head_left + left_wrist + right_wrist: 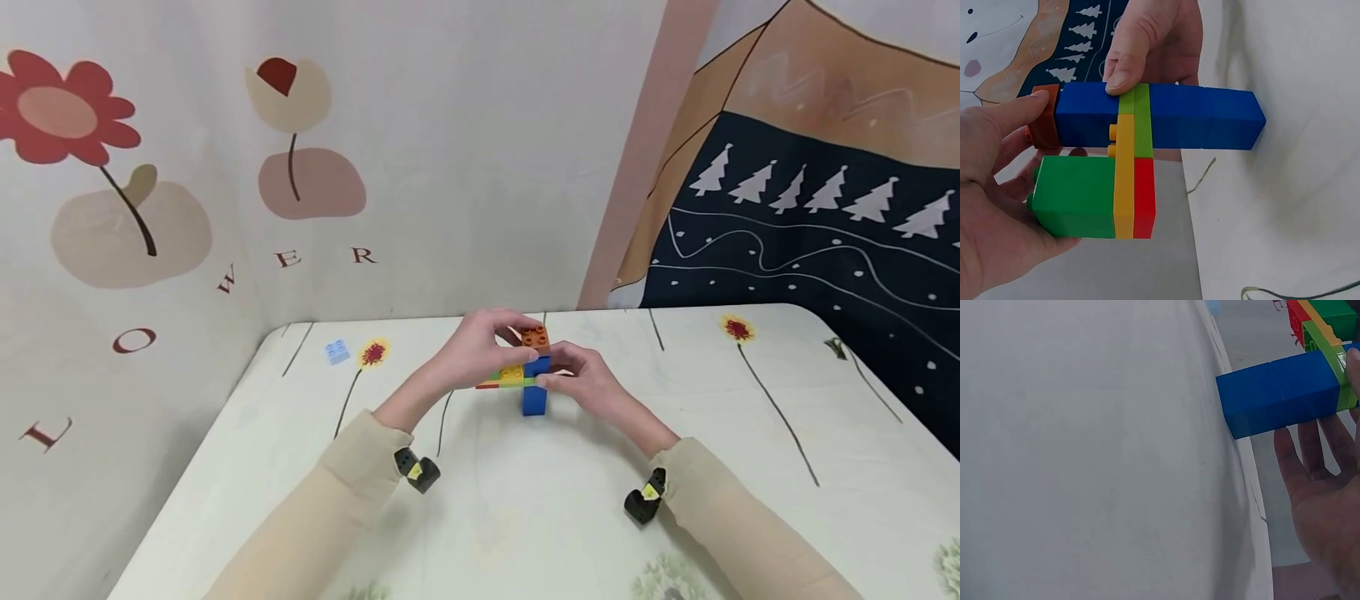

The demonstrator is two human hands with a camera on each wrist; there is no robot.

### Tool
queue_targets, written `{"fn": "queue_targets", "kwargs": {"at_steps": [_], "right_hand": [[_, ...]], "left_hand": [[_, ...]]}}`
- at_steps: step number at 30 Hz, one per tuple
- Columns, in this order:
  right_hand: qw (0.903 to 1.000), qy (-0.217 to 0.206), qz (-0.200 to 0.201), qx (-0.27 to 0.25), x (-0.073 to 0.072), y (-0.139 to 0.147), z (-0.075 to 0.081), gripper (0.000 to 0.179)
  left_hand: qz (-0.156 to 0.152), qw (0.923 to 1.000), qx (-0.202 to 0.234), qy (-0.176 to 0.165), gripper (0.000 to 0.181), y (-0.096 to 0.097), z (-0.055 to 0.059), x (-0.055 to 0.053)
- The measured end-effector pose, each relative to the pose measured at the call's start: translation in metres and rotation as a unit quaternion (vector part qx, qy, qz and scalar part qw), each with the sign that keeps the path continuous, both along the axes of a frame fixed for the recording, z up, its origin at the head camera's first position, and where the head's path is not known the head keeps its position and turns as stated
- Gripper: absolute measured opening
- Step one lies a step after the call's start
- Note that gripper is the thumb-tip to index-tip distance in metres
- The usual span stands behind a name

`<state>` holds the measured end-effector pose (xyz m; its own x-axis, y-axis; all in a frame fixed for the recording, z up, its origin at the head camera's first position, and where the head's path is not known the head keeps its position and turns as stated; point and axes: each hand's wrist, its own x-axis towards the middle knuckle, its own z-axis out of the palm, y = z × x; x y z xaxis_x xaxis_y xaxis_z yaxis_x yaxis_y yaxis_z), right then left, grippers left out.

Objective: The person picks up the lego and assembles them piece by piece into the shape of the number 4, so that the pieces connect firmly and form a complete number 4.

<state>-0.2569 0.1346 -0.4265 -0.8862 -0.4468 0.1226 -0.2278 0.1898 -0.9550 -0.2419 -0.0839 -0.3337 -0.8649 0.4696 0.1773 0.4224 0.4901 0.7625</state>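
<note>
Both hands are on one tower of toy building bricks. In the head view my left hand (pixel 480 346) is at its top, pinching the orange brick (pixel 536 337). My right hand (pixel 588 382) grips the tower from the right, its thumb against the lime-green plates (pixel 1142 119). Blue bricks (pixel 1204 119) form the column above and below those plates. A yellow plate (pixel 1124 187), a red piece (pixel 1144 203) and a green brick (pixel 1075 197) jut out sideways under my left palm. Whether the tower's base touches the table cannot be told.
The table (pixel 480 533) has a pale cloth printed with flowers. A light blue brick shape (pixel 337 352) lies at the back left; whether it is printed cannot be told. Behind the table hangs a patterned curtain (pixel 465 167).
</note>
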Motion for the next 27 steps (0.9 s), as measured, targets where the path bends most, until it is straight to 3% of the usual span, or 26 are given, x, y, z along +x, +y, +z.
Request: {"fn": "queue_targets", "kwargs": {"at_steps": [13,22,27], "right_hand": [[1.0,-0.001,-0.007,0.005,0.0,0.001,0.002,0.032],[1.0,0.002,-0.003,0.008,-0.003,-0.001,0.004,0.033],[0.9999,-0.002,-0.005,0.014,-0.003,-0.001,0.002,0.033]], "left_hand": [[-0.019,0.9966,-0.065,0.047,0.037,0.005,0.004,0.0],[-0.025,0.9908,-0.122,0.053,0.039,0.005,0.014,0.001],[-0.021,0.989,-0.132,0.064,0.04,0.004,0.012,0.002]]}}
